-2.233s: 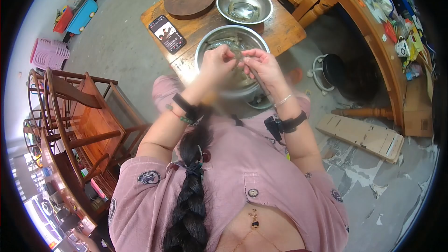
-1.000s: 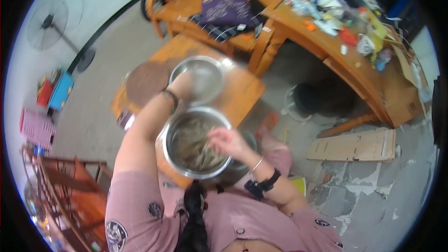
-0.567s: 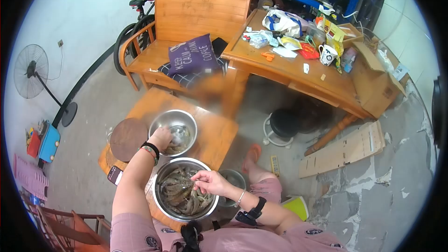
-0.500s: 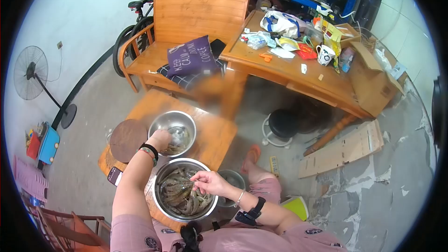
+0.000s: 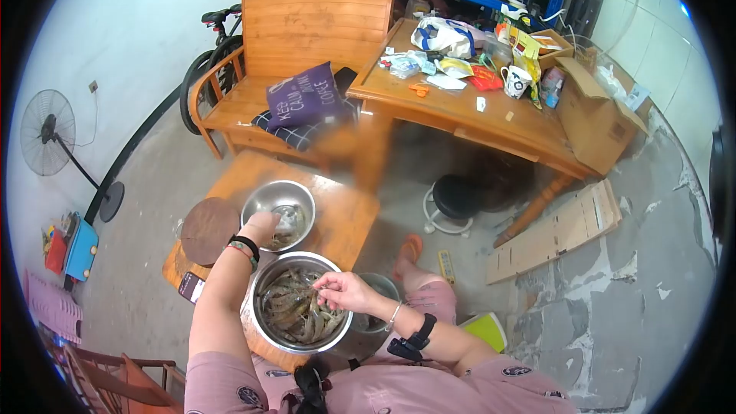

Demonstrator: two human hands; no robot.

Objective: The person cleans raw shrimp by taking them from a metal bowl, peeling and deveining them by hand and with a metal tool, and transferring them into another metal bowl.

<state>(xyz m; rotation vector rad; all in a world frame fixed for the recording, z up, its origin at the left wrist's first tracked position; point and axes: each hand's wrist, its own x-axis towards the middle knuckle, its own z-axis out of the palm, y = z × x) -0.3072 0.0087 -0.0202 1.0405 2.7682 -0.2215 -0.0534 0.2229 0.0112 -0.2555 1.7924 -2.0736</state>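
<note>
My left hand point(image 5: 263, 228) reaches over the near left rim of a steel bowl point(image 5: 307, 207) that holds some shrimp and a clear, shiny object. Its fingers are curled downward, and whatever they grip is hidden. Closer to me stands a larger steel bowl point(image 5: 258, 318) full of raw grey-brown shrimp point(image 5: 295, 303). Above its right side, my right hand point(image 5: 345, 294) is closed in a pinch, with fingertips just over the shrimp. What sits between the fingertips is too small to make out.
Both bowls stand on a low wooden table point(image 5: 345, 222), beside a round wooden board point(image 5: 211, 231) and a phone point(image 5: 191, 287). Right of the near bowl, another metal bowl point(image 5: 381, 287) sits lower. A black stool point(image 5: 458, 195) and a larger cluttered table point(image 5: 460, 119) stand beyond.
The whole view has shifted slightly as the head moved. Both hands keep nearly the same places at their bowls, the right still pinched above the shrimp.
</note>
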